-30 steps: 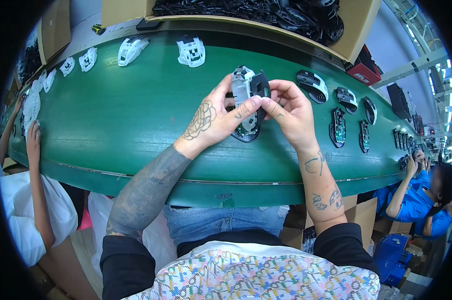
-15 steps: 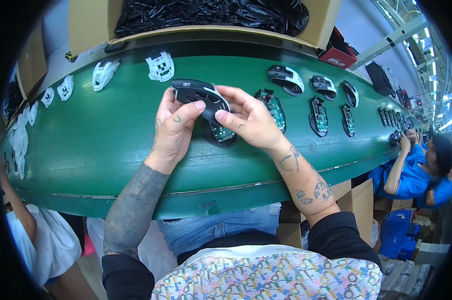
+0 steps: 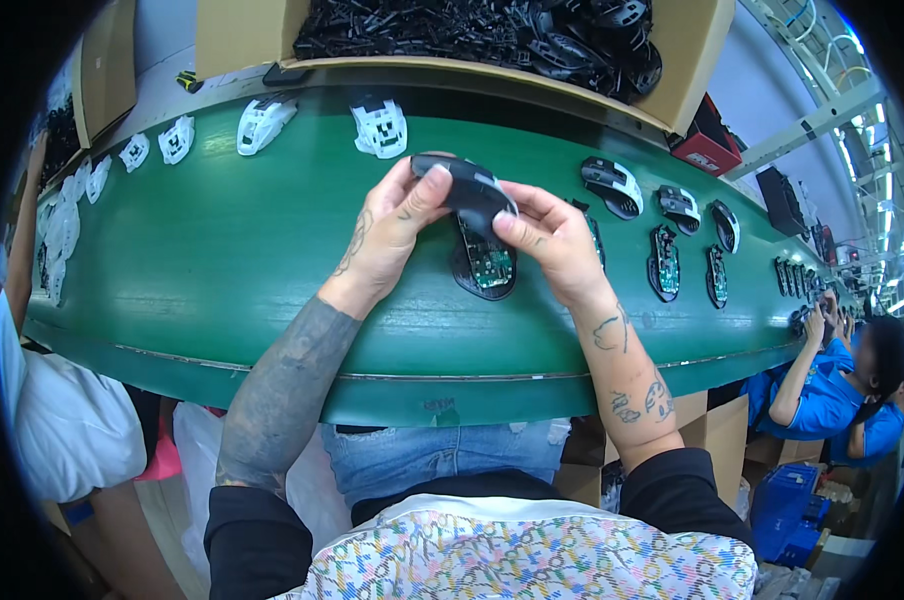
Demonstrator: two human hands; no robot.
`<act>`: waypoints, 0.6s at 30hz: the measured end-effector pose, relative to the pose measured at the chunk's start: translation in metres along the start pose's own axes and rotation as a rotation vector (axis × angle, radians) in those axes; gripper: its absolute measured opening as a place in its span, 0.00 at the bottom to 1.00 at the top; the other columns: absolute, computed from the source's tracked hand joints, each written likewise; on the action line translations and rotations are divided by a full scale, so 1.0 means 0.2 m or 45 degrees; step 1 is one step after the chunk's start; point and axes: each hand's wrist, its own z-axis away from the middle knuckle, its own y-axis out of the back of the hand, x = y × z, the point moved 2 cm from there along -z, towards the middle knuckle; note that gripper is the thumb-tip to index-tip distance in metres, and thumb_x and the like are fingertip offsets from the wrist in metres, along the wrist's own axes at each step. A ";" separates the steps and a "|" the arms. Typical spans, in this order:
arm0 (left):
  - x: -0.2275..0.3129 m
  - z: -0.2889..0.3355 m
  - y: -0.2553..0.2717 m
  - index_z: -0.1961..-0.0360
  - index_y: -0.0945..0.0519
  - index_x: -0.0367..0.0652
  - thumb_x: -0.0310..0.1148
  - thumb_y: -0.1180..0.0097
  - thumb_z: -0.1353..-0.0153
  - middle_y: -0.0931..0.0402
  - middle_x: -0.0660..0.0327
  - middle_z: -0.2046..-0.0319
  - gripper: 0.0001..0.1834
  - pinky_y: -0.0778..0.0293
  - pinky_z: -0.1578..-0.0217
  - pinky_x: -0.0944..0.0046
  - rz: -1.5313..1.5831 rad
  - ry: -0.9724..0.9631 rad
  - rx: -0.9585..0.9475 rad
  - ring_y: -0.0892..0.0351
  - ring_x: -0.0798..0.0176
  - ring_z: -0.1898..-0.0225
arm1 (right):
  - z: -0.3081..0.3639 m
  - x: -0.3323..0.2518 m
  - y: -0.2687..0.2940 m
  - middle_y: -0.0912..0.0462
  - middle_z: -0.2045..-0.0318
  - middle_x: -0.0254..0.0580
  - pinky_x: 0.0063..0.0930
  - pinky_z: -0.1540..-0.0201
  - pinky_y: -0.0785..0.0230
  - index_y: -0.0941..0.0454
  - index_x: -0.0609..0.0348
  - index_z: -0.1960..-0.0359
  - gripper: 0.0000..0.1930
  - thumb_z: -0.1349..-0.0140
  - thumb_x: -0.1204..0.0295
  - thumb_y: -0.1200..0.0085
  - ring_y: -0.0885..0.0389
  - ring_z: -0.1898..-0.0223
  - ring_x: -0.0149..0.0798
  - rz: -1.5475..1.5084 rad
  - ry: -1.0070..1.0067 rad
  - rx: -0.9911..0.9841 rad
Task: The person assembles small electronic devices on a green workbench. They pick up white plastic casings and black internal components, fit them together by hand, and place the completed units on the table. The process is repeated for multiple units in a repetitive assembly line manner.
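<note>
A black computer mouse top shell (image 3: 475,198) with a light edge is held between both hands above the green belt. My left hand (image 3: 390,228) pinches its left end, the thumb lying on the dark face. My right hand (image 3: 564,245) grips the other end with thumb and fingers. Just below the shell, a black mouse base with a green circuit board (image 3: 490,265) rests on the belt, its upper part hidden. Another base with a board (image 3: 598,240) lies partly behind my right hand.
White mouse shells (image 3: 380,130) stand along the far left of the green belt (image 3: 222,240). At the right lie black-and-white shells (image 3: 613,187) and bases with boards (image 3: 664,265). A carton of black parts (image 3: 687,85) stands beyond. A co-worker in blue (image 3: 812,385) works at right.
The belt and its parts have shifted rightward in view. Both hands still hold the shell, which has tilted; my left thumb now sits higher, near its upper edge.
</note>
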 end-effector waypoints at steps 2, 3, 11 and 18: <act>0.00 0.00 0.01 0.50 0.27 0.38 0.51 0.50 0.35 0.22 0.60 0.57 0.26 0.30 0.51 0.65 -0.111 -0.066 -0.006 0.24 0.68 0.54 | 0.01 0.01 -0.01 0.22 0.51 0.47 0.26 0.46 0.30 0.33 0.72 0.44 0.27 0.43 0.74 0.38 0.22 0.52 0.33 -0.013 0.024 -0.016; -0.01 0.01 0.02 0.51 0.27 0.38 0.51 0.50 0.35 0.22 0.60 0.57 0.26 0.30 0.51 0.65 -0.123 -0.075 -0.006 0.24 0.68 0.54 | 0.01 0.02 -0.02 0.23 0.50 0.46 0.26 0.47 0.30 0.33 0.71 0.43 0.27 0.42 0.73 0.38 0.22 0.51 0.33 -0.040 0.041 -0.062; -0.05 -0.05 0.04 0.44 0.32 0.33 0.54 0.53 0.34 0.29 0.51 0.46 0.32 0.35 0.44 0.62 -0.240 -0.130 0.250 0.29 0.60 0.45 | -0.15 -0.05 0.10 0.20 0.55 0.46 0.25 0.50 0.30 0.28 0.69 0.46 0.27 0.43 0.63 0.37 0.21 0.56 0.33 0.472 0.389 0.384; 0.03 -0.24 0.25 0.45 0.31 0.33 0.50 0.36 0.49 0.35 0.45 0.46 0.38 0.34 0.45 0.54 -1.421 -0.405 0.421 0.33 0.49 0.43 | -0.34 -0.30 0.23 0.18 0.66 0.49 0.36 0.56 0.27 0.18 0.61 0.64 0.14 0.42 0.62 0.42 0.18 0.63 0.45 1.306 0.857 0.767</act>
